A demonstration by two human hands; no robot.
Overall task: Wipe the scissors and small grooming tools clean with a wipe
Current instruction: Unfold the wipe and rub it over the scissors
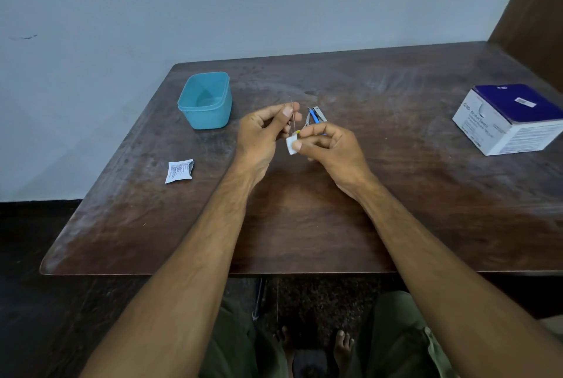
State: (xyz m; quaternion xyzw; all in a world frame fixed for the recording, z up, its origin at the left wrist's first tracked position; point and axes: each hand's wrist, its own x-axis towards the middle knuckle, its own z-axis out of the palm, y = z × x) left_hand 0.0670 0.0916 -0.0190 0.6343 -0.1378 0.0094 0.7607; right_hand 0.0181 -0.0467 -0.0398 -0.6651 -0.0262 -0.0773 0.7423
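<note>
Left hand point(262, 130) pinches thin metal tool, probably tweezers point(292, 117); right hand point(327, 146) pinches wipe point(291, 144) at its lower end. Light left grip: a hard pull could slip the tool onto the tabletop point(304, 225).

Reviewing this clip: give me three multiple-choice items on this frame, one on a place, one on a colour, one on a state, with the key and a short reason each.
1. Where does the torn wipe packet lie?
A. inside the tub
B. on the table, left of the hands
C. on the swab box

2. What colour is the open tub?
A. red
B. white
C. teal blue

3. What is the right hand doing?
A. pinching a white wipe
B. resting flat on the table
C. lifting the swab box

Key: 1 B, it lies flat on the wood; 2 C, walls and rim are teal; 3 A, wipe sits between thumb and fingers.
</note>
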